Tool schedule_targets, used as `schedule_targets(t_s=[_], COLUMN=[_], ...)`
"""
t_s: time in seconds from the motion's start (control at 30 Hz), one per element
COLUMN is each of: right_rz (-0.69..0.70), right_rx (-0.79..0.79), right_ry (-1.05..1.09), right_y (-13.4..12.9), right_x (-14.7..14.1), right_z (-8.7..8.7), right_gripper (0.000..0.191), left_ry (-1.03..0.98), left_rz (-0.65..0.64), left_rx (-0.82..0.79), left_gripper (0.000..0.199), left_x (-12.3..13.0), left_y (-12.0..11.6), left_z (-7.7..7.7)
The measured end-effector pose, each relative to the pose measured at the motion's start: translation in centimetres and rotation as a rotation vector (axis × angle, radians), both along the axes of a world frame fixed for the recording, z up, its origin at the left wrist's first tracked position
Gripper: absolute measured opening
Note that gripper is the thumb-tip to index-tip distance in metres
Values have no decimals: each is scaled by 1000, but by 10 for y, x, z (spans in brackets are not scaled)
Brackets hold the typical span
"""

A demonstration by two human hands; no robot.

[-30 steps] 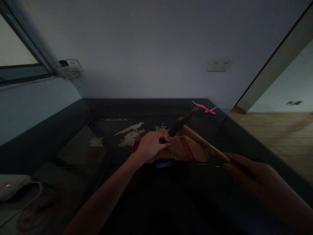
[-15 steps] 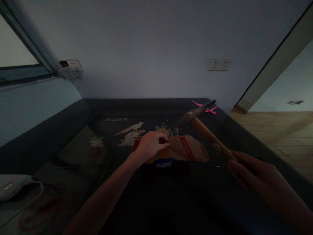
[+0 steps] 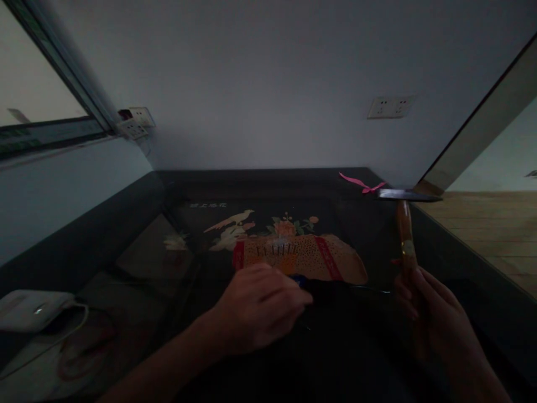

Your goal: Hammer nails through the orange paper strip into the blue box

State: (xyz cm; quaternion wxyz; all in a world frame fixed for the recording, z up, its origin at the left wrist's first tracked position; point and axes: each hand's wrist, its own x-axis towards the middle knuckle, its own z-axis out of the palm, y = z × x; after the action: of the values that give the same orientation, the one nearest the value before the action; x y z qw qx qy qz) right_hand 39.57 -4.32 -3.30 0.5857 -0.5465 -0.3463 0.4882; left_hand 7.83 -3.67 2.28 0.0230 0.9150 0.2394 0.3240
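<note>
My right hand (image 3: pixel 432 313) is wrapped round the wooden handle of a hammer (image 3: pixel 406 229), which stands nearly upright with its dark metal head at the top. My left hand (image 3: pixel 264 305) is closed in front of a tan, dark-speckled board (image 3: pixel 308 257) with red bands. Its fingertips are hidden, so what they hold cannot be made out. Several nails (image 3: pixel 277 248) stand in a row on the board's left half. A blue object (image 3: pixel 299 280) shows partly behind the left hand. A thin metal rod (image 3: pixel 371 289) lies by the board's front right edge.
Below everything is a dark glossy table (image 3: pixel 344 341) with a printed bird and flowers. A pink ribbon (image 3: pixel 364 186) lies at the back right. At the left are a white device (image 3: pixel 36 310) and its cable. The wall (image 3: pixel 260 95) borders the table's back.
My left hand has come off the board towards me, uncovering the nails. The hammer has swung from leaning over the board to nearly upright at the right. The view has shifted slightly.
</note>
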Motion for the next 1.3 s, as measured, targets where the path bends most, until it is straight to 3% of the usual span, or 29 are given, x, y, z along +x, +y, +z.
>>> schedule_targets(t_s=[0.07,0.17,0.27,0.5,0.73,0.93,1.07,1.3], right_rz=[-12,-20,-25,37,50,19,16,33], right_rx=[-3,-14,-29,-77,-94,-98,-100,-98], right_ry=[32,67,71,46,44,11,30,34], right_y=[1,0,-1,0,3,2,2,1], right_x=[4,5,2,-4,-4,-4,-5,-4], right_z=[-3,-4,-2,-11,-19,-17,-16,-17], right_gripper=[24,24,25,28,37,37,38,38], left_ry=[150,288,353,469,464,451,391,119], left_rz=[-84,-41,-8,160,205,209,198,43], left_rx=[-13,-72,-173,-339,-367,-339,-445,-689], left_gripper=[19,18,13,16,4,3,5,20], left_x=[9,17,17,10,15,18,19,20], left_y=[-9,-11,-7,-1,-2,-3,-2,-9], left_z=[-30,-70,-90,-94,-105,-110,-103,-93])
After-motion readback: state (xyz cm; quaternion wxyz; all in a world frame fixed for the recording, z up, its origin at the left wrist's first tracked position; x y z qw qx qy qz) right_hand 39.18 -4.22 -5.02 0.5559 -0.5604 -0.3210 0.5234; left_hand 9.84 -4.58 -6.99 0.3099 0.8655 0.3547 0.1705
